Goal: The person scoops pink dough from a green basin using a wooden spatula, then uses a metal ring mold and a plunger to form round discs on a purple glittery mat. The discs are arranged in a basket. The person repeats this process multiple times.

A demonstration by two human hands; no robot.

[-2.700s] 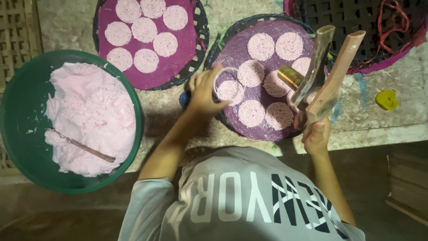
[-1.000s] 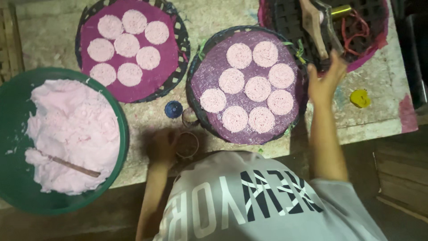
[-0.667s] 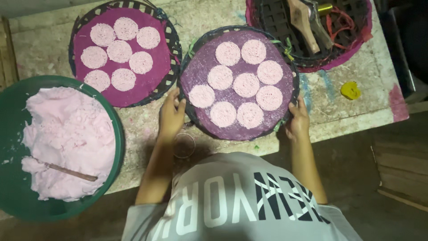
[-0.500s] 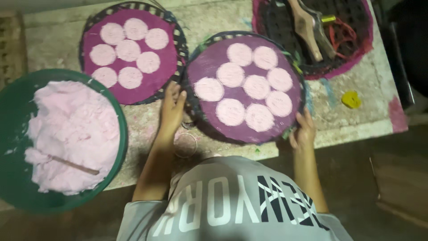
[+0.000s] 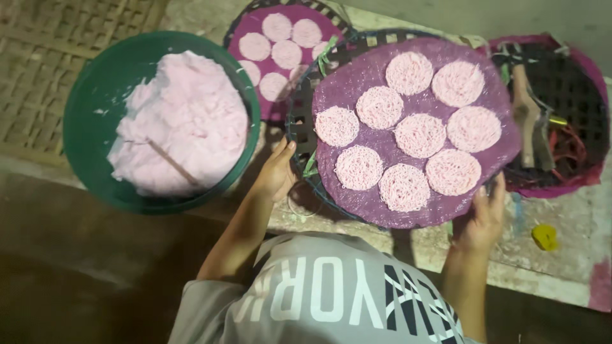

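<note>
**Round tray of pink noodle discs held at both edges**

A woven round tray [image 5: 299, 127] lined with purple cloth [image 5: 408, 127] is gripped on two sides. The left hand [image 5: 275, 173] is closed on the rim at about 8 o'clock, thumb on top and the other fingers tucked out of sight beneath. The right hand [image 5: 482, 216] is clamped on the rim at about 4 o'clock, fingers curled over the edge. Seven pink lacy discs [image 5: 421, 135] lie on the cloth, close together, some just touching.

The tray appears tipped and raised over its neighbours; it would best be kept level and moved slowly, so that the discs are not slid into one another.

At 9 o'clock a green basin [image 5: 89, 114] of pink dough [image 5: 182, 124] is seen, with a thin stick [image 5: 173, 163] lying in it. A second tray of discs [image 5: 280, 44] at 11 o'clock is partly covered. At 3 o'clock a dark basket [image 5: 574, 108] holds a wooden tool [image 5: 524, 114], blurred. A small yellow thing [image 5: 545, 237] at 4 o'clock cannot be identified. The undersides of both hands are hidden.
</note>
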